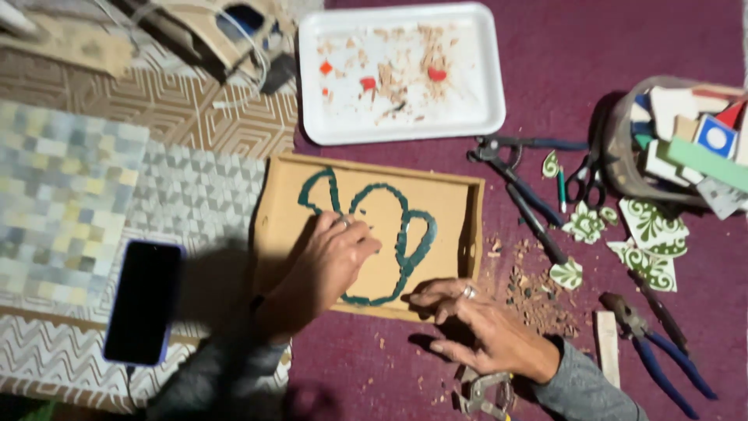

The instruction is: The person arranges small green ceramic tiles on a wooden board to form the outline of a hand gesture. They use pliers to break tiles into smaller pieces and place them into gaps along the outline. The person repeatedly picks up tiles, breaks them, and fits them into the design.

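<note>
A shallow wooden tray [452,204] lies on a maroon cloth, with a dark green outline of small tile pieces [405,234] laid in curving shapes inside it. My left hand [331,261] rests inside the tray, fingertips pinched on the green outline near its middle; whether a piece is between them I cannot see. My right hand [483,327] lies flat over the tray's near right corner, fingers spread, a ring on one finger, holding nothing.
A white plastic tray [475,93] with crumbs and red bits sits behind. Nippers [518,191], scissors [584,178], blue-handled pliers [662,355], green-patterned tile shards [650,234] and a tub of tiles [686,140] lie right. A dark phone [144,300] rests on patterned mats left.
</note>
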